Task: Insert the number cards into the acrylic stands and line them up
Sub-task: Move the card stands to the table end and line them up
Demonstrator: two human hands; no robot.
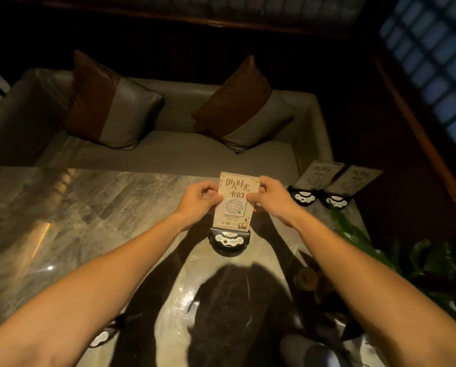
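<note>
a glossy cream number card [234, 201], printed "03" over a square code, is pinched at its left edge by the left hand [199, 201] and at its right edge by the right hand [270, 200]. its lower edge is seated in a rounded black stand [229, 241] on the polished marble surface [62, 221]. two filled stands [324, 186] are seen at far right.
</note>
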